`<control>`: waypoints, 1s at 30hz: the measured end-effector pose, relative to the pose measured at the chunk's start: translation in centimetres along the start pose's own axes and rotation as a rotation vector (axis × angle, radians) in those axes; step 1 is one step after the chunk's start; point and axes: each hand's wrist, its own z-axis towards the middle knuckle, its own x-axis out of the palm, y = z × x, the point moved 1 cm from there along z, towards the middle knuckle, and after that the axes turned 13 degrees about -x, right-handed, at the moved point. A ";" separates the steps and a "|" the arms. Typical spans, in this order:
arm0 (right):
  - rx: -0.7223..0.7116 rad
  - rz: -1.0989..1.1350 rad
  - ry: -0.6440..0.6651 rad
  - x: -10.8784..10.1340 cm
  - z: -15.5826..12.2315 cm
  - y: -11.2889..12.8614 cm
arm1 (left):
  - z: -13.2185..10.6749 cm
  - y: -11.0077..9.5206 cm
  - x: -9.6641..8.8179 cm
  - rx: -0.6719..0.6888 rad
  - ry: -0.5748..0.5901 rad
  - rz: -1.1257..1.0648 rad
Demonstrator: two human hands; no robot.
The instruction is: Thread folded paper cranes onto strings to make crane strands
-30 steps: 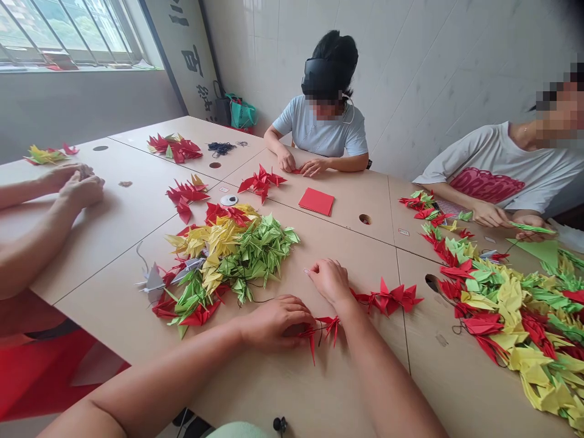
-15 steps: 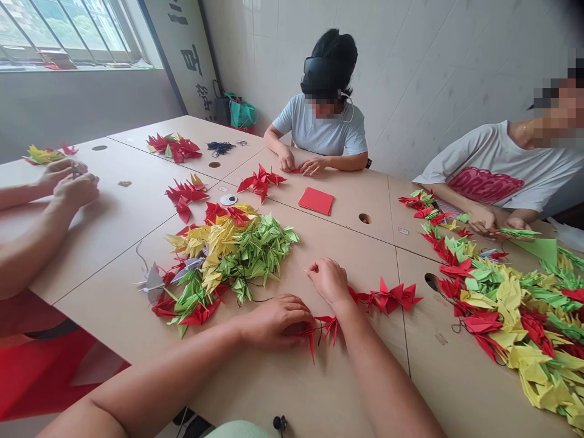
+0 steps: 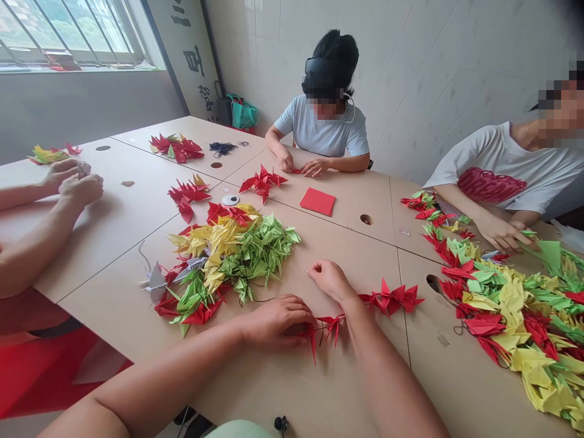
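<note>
My left hand [image 3: 276, 319] rests on the table with its fingers closed on a red paper crane [image 3: 322, 331] at the near end of a string of red cranes. My right hand [image 3: 329, 278] lies a little farther out, fingers curled in a pinch on a thin thread I can barely see. The string of red cranes [image 3: 392, 298] runs to the right behind my right wrist. A heap of green, yellow and red cranes [image 3: 228, 258] lies just left of my hands.
A long pile of mixed cranes [image 3: 511, 304] covers the right side. A stack of red paper squares [image 3: 317, 201] and small red crane piles [image 3: 262, 180] lie beyond. One person folds opposite, another sits at the right, and someone's hands [image 3: 73, 182] work at the left.
My hands have barely moved; the right hand's fingers curled slightly. The person at the right has reached a hand down toward the crane pile.
</note>
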 end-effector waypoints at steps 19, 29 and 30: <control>0.067 0.114 0.117 0.1 -1.3 -0.3 | 0.0 -0.2 -0.1 0.012 -0.016 0.000; 0.105 -0.140 0.094 0.4 -1.4 1.1 | 0.0 -0.1 -0.1 0.011 -0.001 -0.007; 0.104 -0.156 0.096 0.3 -1.5 1.3 | 0.0 -0.1 -0.1 0.011 -0.001 -0.008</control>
